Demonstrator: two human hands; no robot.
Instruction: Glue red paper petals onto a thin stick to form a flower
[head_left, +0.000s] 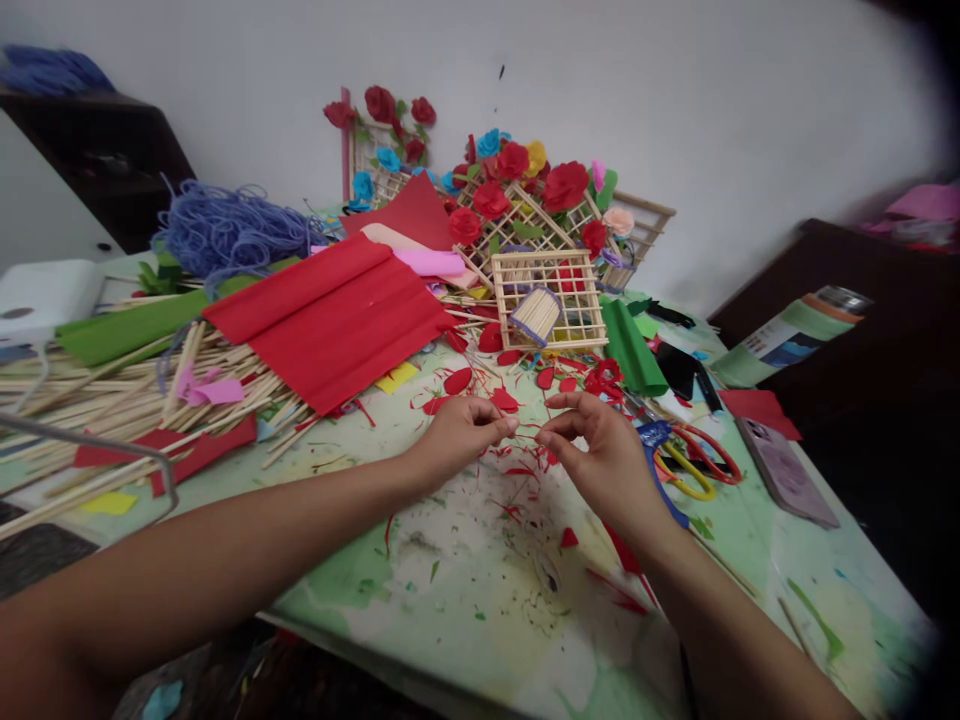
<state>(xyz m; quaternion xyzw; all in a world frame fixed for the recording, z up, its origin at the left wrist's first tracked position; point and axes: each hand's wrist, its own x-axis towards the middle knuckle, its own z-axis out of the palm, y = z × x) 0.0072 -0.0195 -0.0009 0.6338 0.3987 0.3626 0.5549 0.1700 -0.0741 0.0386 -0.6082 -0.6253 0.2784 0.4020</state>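
My left hand [457, 432] and my right hand [600, 452] meet over the middle of the stained table [480, 600], fingertips pinched on a thin red paper strip [527, 434] stretched between them. Red cut petals [459, 381] and paper shreds [517, 470] lie scattered just beyond and under the hands. A stick grid frame [559, 300] with a bundle of short sticks [534, 316] on it rests further back.
Red crepe paper sheets [330, 320], green paper [120, 330], long wooden sticks [112, 390] and blue yarn [225, 230] fill the left. Paper flowers on lattice frames [517, 195] lean on the wall. Scissors [686, 460], a phone [784, 470] and green folded paper [630, 350] lie right.
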